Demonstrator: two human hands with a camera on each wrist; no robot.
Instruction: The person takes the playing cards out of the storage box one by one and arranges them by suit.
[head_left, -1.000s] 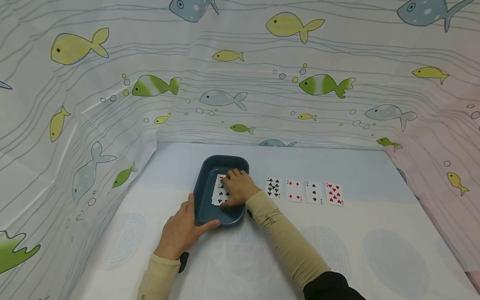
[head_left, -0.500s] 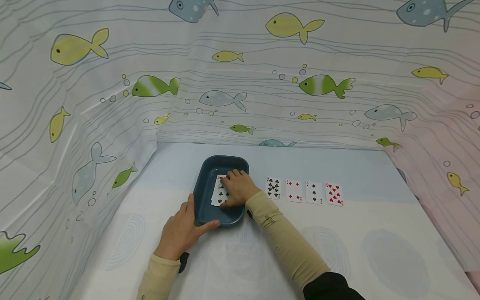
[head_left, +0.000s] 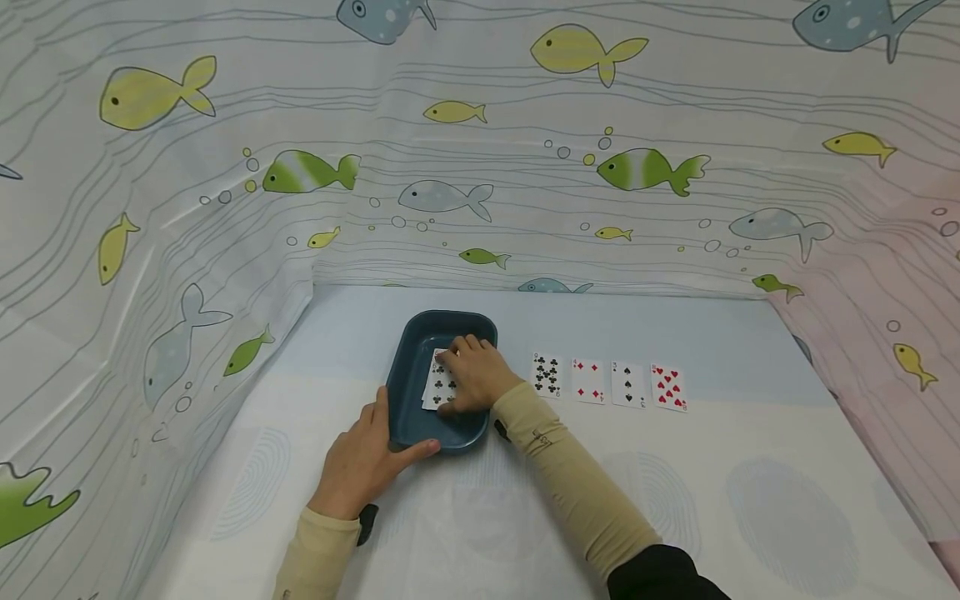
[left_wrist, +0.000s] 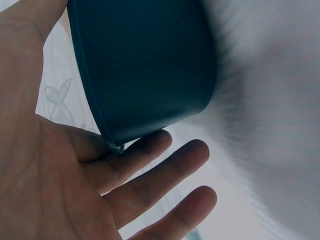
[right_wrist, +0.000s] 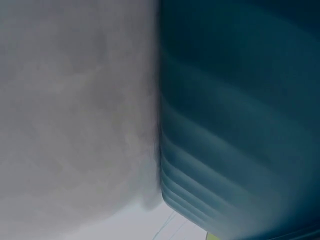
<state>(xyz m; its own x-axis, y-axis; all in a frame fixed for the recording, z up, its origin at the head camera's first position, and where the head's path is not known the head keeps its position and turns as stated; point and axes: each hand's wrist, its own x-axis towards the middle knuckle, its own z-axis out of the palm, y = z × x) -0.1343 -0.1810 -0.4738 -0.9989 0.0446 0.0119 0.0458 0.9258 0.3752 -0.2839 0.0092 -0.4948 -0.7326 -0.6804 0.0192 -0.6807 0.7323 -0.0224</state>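
A dark blue rectangular tray (head_left: 406, 421) holds a small pile of playing cards, topped by a black clubs card (head_left: 440, 392). My right hand (head_left: 480, 379) reaches into the tray over the pile. Its bent fingers lie at the card's far edge and its thumb at the near edge, gripping it; the hand covers the card's right part. At the tray's near left corner rests my left hand (head_left: 356, 471), thumb and index finger spread along the sides. In the left wrist view, its fairly straight fingers touch the tray wall (left_wrist: 145, 65). The right wrist view shows only the tray's ribbed outside (right_wrist: 215, 160), no hand.
Right of the tray lies a face-up row: a nine of clubs (head_left: 547, 375), a four of diamonds (head_left: 588, 381), a three of spades (head_left: 627, 387) and a hearts card (head_left: 669, 388). A fish-patterned curtain (head_left: 525, 158) encloses the white table (head_left: 517, 500) behind and at both sides.
The clubs card has shifted slightly under my right hand, covering the red mark visible at the pile's far corner. My left hand and the tray stay put.
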